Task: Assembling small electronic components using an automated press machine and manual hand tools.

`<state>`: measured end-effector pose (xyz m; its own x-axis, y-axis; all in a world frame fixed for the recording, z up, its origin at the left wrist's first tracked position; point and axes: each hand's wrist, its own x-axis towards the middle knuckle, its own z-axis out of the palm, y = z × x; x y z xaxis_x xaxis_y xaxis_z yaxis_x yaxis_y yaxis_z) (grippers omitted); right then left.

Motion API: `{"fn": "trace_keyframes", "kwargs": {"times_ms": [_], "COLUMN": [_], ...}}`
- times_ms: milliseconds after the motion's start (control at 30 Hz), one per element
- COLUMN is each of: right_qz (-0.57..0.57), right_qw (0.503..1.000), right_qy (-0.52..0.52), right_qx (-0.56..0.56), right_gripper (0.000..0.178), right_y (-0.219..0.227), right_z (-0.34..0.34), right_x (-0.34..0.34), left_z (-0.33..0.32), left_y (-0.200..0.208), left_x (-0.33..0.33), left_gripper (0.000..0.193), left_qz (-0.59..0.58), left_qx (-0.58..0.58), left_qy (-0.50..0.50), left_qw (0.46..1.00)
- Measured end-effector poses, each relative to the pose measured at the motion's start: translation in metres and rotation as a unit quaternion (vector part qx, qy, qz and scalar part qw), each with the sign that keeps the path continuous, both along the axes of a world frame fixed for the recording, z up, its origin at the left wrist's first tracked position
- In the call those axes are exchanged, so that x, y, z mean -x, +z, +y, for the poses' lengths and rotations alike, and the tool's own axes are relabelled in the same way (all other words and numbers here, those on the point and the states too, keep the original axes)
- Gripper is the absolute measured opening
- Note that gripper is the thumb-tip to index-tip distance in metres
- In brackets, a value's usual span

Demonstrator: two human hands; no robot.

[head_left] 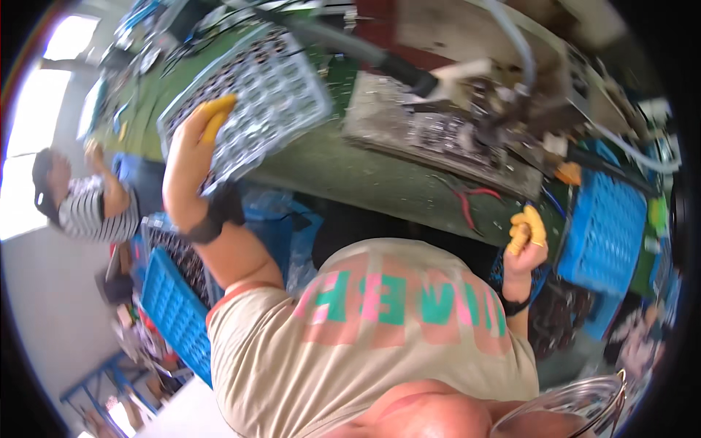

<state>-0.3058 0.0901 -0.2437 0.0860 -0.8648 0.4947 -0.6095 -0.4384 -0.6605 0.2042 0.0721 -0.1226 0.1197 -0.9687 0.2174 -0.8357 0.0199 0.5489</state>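
Note:
My left hand (204,124), with yellow finger covers, reaches over a clear plastic tray (274,91) of round pockets. Its fingers are pressed together, pointing down at the pockets; whatever is between them is hidden. Dark small parts fill the tray's far-left rows, while other pockets look clear. At the bench's front edge on the right, my right hand (529,241) is raised with its yellow-covered fingers curled in. I cannot see what they hold, if anything. Red-handled pliers (467,206) lie on the green bench just left of it.
A bench machine (482,124) with a metal base and hoses stands ahead on the green bench (365,186). Blue trays (602,230) are at the right; another blue tray (175,310) leans at the lower left. A person in a striped shirt (98,208) is at the far left.

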Motion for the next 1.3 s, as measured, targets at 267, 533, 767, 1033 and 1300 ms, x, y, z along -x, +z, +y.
{"fn": "trace_keyframes", "kwargs": {"times_ms": [267,533,767,1033,1300], "right_qz": [-0.039,-0.372,-0.404,-0.224,-0.196], "right_qw": [0.996,0.916,0.901,0.973,0.980], "right_qy": [-0.043,0.025,0.084,0.046,0.032], "right_qx": [0.064,-0.150,-0.132,0.013,0.011], "right_gripper": [0.029,0.030,0.027,0.016,0.021], "right_y": [0.002,0.045,0.057,0.053,0.045], "right_z": [-0.007,-0.010,-0.014,-0.025,-0.031], "right_x": [0.003,-0.017,-0.008,-0.007,-0.017], "left_z": [-0.038,-0.076,-0.078,-0.057,-0.029], "left_y": [-0.028,-0.086,-0.097,-0.042,-0.024], "left_x": [-0.062,-0.146,-0.171,-0.067,0.015], "left_gripper": [0.029,0.043,0.040,0.032,0.037], "left_qz": [-0.143,-0.173,-0.175,-0.253,0.159], "left_qx": [-0.109,-0.184,-0.153,-0.004,0.137], "left_qy": [0.142,0.091,0.137,0.205,0.096], "left_qw": [0.973,0.963,0.963,0.946,0.973]}}
